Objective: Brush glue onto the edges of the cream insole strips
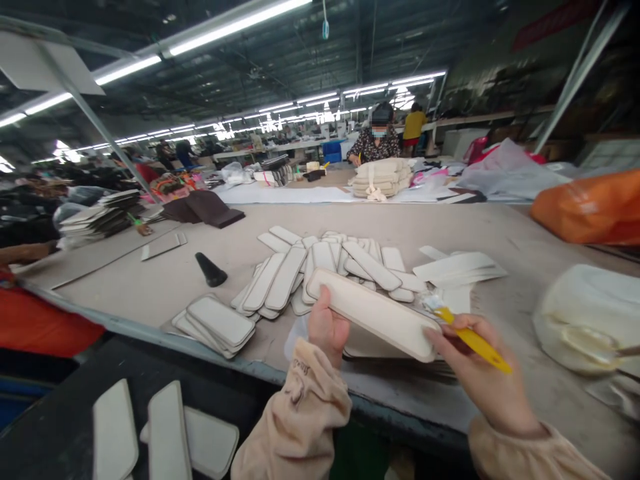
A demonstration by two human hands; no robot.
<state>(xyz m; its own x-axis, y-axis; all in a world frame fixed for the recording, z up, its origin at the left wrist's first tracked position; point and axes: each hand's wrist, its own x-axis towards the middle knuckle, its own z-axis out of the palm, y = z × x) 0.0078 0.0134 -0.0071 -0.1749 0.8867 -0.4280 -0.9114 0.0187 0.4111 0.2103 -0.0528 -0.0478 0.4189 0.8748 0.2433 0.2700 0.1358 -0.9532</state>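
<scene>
A long cream panel with rounded corners and a darker edge (375, 310) is held up at a tilt over the near edge of the table. My left hand (327, 327) grips its left end, thumb on top. My right hand (487, 373) pinches the panel's right end with thumb and fingertips. That same hand also holds a yellow-handled brush (473, 340), its whitish bristles pointing away to the left. Under the raised panel lies a stack of similar panels (370, 347), partly hidden. A loose heap of smaller cream pieces (285, 277) spreads just beyond my hands.
A neat pile of pieces (223, 320) and a black cone (210, 270) are on the left. At the right stand a whitish plastic container (575, 313) and an orange bag (590, 207). More pieces (167, 427) lie on a dark lower surface. A co-worker (377, 143) sits opposite.
</scene>
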